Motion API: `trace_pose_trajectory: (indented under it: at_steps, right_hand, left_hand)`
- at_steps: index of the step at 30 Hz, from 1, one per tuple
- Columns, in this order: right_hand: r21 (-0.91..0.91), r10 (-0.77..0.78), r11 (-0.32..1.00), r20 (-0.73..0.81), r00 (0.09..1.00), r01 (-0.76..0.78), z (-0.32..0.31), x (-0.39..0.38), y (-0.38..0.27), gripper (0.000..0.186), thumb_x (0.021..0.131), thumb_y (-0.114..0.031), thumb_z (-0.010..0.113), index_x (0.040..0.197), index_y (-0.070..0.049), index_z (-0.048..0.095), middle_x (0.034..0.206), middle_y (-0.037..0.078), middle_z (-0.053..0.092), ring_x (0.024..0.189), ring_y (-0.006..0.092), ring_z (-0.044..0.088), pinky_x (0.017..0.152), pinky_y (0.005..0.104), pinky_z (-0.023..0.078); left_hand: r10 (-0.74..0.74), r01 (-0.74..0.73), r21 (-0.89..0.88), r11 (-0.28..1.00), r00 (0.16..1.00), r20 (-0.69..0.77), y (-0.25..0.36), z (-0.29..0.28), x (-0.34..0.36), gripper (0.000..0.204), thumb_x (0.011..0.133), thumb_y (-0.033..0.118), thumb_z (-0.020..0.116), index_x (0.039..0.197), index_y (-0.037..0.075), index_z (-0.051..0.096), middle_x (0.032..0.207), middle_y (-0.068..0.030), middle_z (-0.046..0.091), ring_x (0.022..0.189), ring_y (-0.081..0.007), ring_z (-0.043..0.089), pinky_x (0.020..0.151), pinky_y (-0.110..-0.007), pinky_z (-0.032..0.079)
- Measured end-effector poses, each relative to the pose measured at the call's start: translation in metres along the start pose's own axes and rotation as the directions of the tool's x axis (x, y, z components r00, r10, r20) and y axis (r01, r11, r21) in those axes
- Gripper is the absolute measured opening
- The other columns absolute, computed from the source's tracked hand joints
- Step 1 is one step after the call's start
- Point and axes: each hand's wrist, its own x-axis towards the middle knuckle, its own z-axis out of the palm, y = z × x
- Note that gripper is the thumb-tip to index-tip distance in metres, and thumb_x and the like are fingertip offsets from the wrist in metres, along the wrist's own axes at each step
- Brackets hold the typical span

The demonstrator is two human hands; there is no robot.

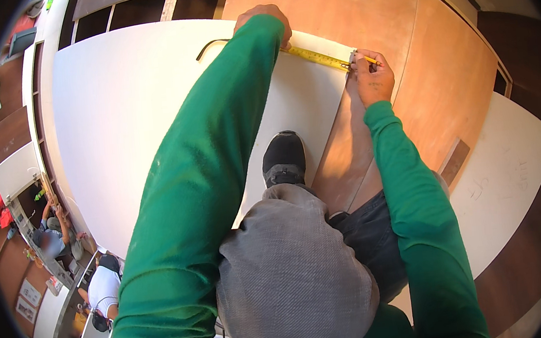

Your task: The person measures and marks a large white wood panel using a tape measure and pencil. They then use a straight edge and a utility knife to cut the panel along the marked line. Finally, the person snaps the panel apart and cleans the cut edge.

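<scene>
A yellow tape measure blade (315,57) stretches across the far end of a white board (130,104), toward its right edge. My left hand (264,20) is closed on the tape measure at the blade's left end; the sleeve and the back of the hand hide the case and most fingers. A dark curved strip (210,47) sticks out left of that hand. At the board's right edge my right hand (373,79) pinches a yellow pencil (372,61), its fingertips beside the tape's end. Whether they also touch the tape I cannot tell.
Under and right of the white board lie brown wood panels (448,70). A small wood block (455,160) and another white board (509,180) are at the right. My shoe (283,157) rests on the white board. Two people (104,286) are far below left.
</scene>
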Motion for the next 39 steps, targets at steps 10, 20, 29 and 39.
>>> trace_pose_trajectory:
  at_steps: [10, 20, 29, 39]
  right_hand:
    - [0.041, 0.032, 0.999, 0.015, 0.999, -0.032, -0.001, 0.003, 0.011, 0.017, 0.095, -0.011, 0.062, 0.106, 0.001, 0.066, 0.095, 0.01, 0.072, 0.085, 0.0144, 0.071, 0.08, 0.0257, 0.055]
    - [0.233, 0.055, 0.971, -0.043, 0.998, -0.044, -0.002, 0.002, -0.016, 0.015, 0.099, -0.012, 0.056, 0.101, 0.001, 0.061, 0.096, 0.014, 0.07, 0.084, 0.0176, 0.07, 0.075, 0.0285, 0.056]
    - [0.405, 0.061, 0.913, -0.238, 0.969, 0.041, -0.033, 0.01, -0.118, 0.04, 0.107, -0.038, 0.043, 0.105, 0.002, 0.05, 0.09, 0.017, 0.069, 0.082, 0.0251, 0.071, 0.071, 0.0317, 0.057]
    - [0.609, -0.207, 0.786, 0.095, 0.974, 0.108, -0.118, -0.117, -0.318, 0.036, 0.105, -0.027, 0.05, 0.125, 0.003, 0.052, 0.091, 0.004, 0.05, 0.086, 0.0163, 0.049, 0.08, 0.0325, 0.042]
  left_hand:
    - [0.051, -0.051, 0.067, 0.996, 0.999, 0.009, 0.005, -0.009, -0.008, 0.013, 0.073, 0.02, 0.08, 0.084, 0.014, 0.078, 0.079, 0.0011, 0.074, 0.072, -0.014, 0.069, 0.069, -0.031, 0.053]
    - [0.019, -0.019, 0.061, 0.998, 1.0, 0.001, 0.003, -0.005, -0.006, 0.018, 0.073, 0.023, 0.079, 0.088, 0.013, 0.078, 0.083, -0.001, 0.075, 0.077, -0.0176, 0.071, 0.074, -0.033, 0.055]
    - [0.638, -0.562, -0.331, 0.758, 0.745, 0.196, -0.043, 0.065, -0.083, 0.026, 0.085, 0.032, 0.065, 0.099, 0.015, 0.08, 0.095, -0.0056, 0.075, 0.086, -0.0199, 0.069, 0.082, -0.034, 0.054]
    - [0.292, 0.412, -0.872, 0.264, 0.828, 0.479, -0.138, 0.136, -0.236, 0.027, 0.093, 0.02, 0.061, 0.107, 0.001, 0.072, 0.097, -0.0075, 0.072, 0.081, -0.0166, 0.069, 0.074, -0.029, 0.057]
